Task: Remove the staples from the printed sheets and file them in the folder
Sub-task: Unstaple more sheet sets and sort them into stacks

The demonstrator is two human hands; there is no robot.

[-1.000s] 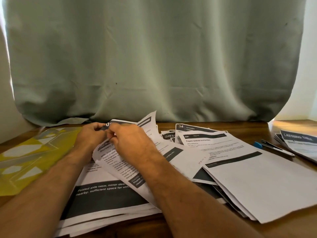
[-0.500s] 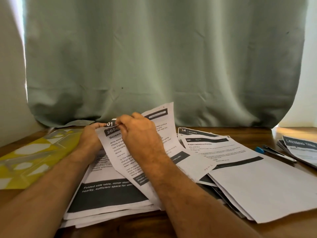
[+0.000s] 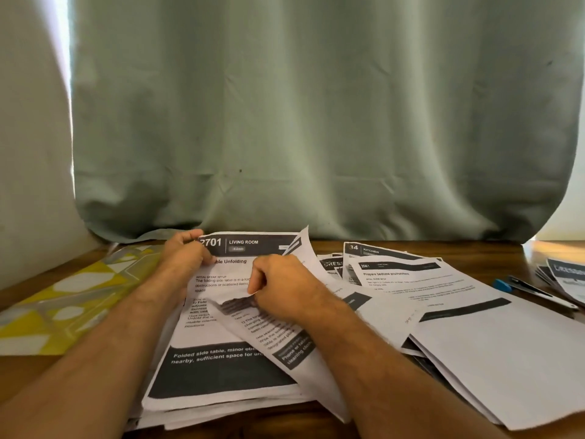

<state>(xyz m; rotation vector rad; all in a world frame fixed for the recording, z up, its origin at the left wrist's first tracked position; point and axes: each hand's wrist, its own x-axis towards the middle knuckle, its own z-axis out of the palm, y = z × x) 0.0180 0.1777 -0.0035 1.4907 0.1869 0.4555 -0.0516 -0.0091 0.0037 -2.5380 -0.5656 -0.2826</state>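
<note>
Head view looks down on a wooden table (image 3: pixel 316 426) backed by a pale green curtain (image 3: pixel 316 122) that hangs to the tabletop. Printed sheets cover most of the wood. The biggest spread (image 3: pixel 474 337) fans out to the right, its topmost pages mostly white with dark bars. A squarer stack (image 3: pixel 221 375) lies in the middle, directly before the person, and its top page carries the heading "2701 LIVING ROOM" in a dark band.

At the left edge, well apart from the right-hand spread, a yellow folder (image 3: pixel 63 305) with white shapes lies flat on the table, just beside the middle stack. No sheets can be seen inside it from this angle.

Both forearms reach in over the middle stack. The left hand (image 3: pixel 183 258) pinches the top left corner of the 2701 page, with its thumb over the dark band and its fingers curled behind the edge. The right hand (image 3: pixel 281 289) is clenched round a loose sheet (image 3: pixel 294 340) that slants across the stack, crumpling the paper at the grip; the sheet's far corner stands up beside the heading band. Whether a staple sits at either grip cannot be told.

Far right, a blue-capped pen (image 3: pixel 535 291) lies on the bare wood, near a smaller pile (image 3: pixel 566 277) of dark-headed pages at the frame's edge.
</note>
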